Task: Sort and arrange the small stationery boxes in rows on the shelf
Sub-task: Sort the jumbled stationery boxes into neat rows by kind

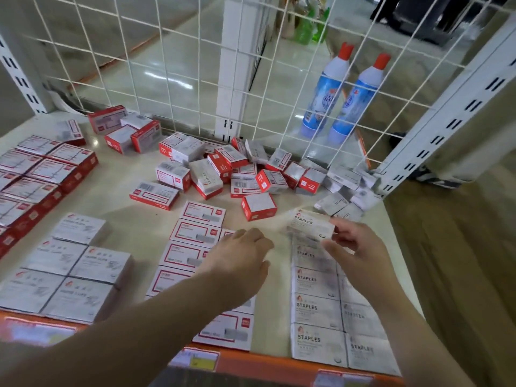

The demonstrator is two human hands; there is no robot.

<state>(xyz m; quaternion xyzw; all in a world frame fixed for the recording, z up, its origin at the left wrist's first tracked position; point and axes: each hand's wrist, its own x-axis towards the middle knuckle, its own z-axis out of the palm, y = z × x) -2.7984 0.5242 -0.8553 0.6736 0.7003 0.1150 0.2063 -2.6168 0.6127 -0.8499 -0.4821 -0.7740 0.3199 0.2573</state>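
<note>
My right hand [356, 251] pinches a white box marked STAPLES [311, 224] just above the far end of a double row of the same white staples boxes [317, 308]. My left hand [241, 259] hovers palm down, fingers relaxed, over a column of red-bordered boxes [195, 233] at the middle of the cream shelf [134, 219]. A loose heap of red and white boxes [237, 171] lies at the back. White paper-clip boxes [75, 263] form a block at front left, and red boxes [42, 174] stand in rows at far left.
A white wire grid panel [195, 65] closes the back of the shelf. Two blue bottles with red caps [349, 99] stand behind it. A slotted white upright [446, 115] marks the right corner. An orange price rail [251, 364] runs along the front edge.
</note>
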